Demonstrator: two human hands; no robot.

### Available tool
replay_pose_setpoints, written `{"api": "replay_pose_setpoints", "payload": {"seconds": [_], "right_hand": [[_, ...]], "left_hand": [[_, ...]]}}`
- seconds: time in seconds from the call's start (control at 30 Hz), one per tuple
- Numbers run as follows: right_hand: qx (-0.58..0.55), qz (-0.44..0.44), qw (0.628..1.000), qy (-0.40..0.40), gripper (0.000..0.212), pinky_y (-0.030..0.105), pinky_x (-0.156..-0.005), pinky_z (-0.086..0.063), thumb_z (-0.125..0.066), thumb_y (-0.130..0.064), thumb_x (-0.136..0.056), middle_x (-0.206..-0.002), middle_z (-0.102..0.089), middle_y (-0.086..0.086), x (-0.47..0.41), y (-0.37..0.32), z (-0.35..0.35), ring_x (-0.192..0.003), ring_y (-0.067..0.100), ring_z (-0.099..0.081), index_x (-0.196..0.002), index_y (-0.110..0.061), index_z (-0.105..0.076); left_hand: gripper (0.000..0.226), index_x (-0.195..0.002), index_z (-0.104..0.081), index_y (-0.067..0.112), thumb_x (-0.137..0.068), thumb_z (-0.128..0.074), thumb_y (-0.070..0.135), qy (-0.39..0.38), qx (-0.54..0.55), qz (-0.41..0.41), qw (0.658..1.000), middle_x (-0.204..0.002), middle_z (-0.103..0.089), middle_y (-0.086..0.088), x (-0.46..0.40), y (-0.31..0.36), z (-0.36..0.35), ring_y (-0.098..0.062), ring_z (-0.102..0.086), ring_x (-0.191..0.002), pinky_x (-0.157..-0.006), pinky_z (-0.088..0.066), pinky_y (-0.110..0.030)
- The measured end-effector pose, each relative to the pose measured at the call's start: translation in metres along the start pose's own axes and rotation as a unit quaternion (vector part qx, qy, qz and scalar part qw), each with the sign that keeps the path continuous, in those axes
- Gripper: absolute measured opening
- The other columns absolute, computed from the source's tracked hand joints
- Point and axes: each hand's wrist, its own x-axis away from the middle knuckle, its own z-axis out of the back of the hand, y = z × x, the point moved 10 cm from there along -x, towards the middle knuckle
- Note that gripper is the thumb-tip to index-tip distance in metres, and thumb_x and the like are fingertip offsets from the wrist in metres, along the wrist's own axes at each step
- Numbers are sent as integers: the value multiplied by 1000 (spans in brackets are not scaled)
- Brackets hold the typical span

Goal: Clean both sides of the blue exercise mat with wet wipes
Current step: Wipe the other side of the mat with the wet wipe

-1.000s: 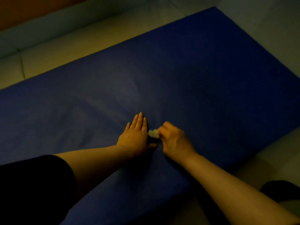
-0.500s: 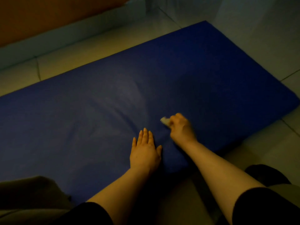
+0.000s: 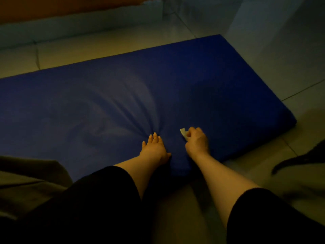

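Note:
The blue exercise mat (image 3: 202,81) lies flat on the tiled floor and fills the middle of the view. My left hand (image 3: 154,149) presses flat on the mat near its front edge, fingers straight, and the cover wrinkles out from the fingertips. Just to its right, my right hand (image 3: 197,142) grips a small crumpled white wet wipe (image 3: 183,133) against the mat's surface. Most of the wipe is hidden inside the fingers.
Pale floor tiles (image 3: 263,55) surround the mat. A low white skirting and an orange wall (image 3: 52,6) run along the back. A dark piece of cloth (image 3: 299,159) lies on the floor at the right. My dark sleeves fill the bottom of the view.
The view pulled back and shows the mat's right end. My right hand with the wipe moved away from the left hand to the right. The left hand stays pressed on the mat.

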Motion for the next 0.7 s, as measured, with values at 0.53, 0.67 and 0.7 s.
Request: {"api": "replay_pose_setpoints", "payload": {"seconds": [0.53, 0.67, 0.7], "right_hand": [[-80, 215, 972, -50, 11, 33, -52, -32, -61, -3, -75, -75, -53, 16, 61, -44, -31, -61, 37, -55, -67, -7, -54], [-48, 169, 983, -49, 8, 43, -64, -41, -52, -3, -81, -85, -53, 19, 31, -4, -18, -75, 41, -54, -73, -3, -54], [-38, 130, 990, -26, 8, 44, -66, -41, -52, 0, -81, -86, -53, 20, 19, 14, -8, -76, 42, -54, -74, -3, -54]], "left_hand": [[81, -154, 4, 9, -99, -41, 48, 75, -32, -8, 997, -161, 14, -9, 5, -2, -6, -25, 12, -148, -119, 0, -45], [81, -154, 4, 9, -99, -39, 50, 85, -41, -7, 996, -161, 14, -9, 7, -3, -6, -25, 11, -148, -119, 1, -45], [81, -154, 4, 10, -99, -39, 51, 86, -40, -7, 995, -161, 13, -9, 8, -2, -6, -25, 11, -148, -119, 1, -45]]}}
